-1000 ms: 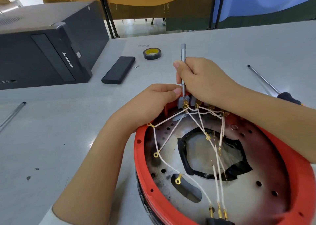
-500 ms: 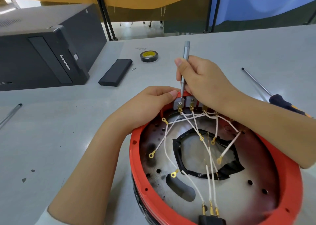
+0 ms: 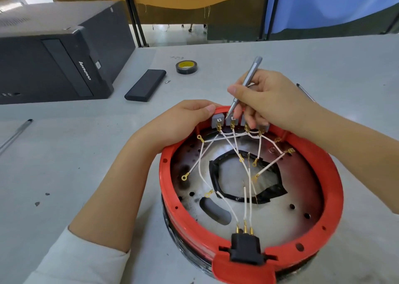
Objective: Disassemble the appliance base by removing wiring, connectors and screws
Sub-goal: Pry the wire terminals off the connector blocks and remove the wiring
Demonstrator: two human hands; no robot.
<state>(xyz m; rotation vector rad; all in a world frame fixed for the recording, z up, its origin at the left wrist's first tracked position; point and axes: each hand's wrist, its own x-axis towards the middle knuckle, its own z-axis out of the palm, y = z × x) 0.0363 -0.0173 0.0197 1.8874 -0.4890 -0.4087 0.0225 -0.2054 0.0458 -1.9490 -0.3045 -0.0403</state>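
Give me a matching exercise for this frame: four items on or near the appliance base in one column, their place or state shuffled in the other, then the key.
Things:
1. grey screwdriver
2. tape roll
3. black plug connector
4. left hand

Places or states:
A. lying flat on the table beyond the base
B. set in the near edge of the red rim
C. held tilted in the right hand, tip at the grey terminal blocks
D. gripping the far rim beside the terminal blocks

Pairs: 1-C, 2-A, 3-B, 4-D

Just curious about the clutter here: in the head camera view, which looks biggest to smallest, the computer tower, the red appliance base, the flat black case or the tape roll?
1. Red appliance base, though it lies nearest the camera
2. Computer tower, partly cut off, so this order is unsure
3. Flat black case
4. Tape roll
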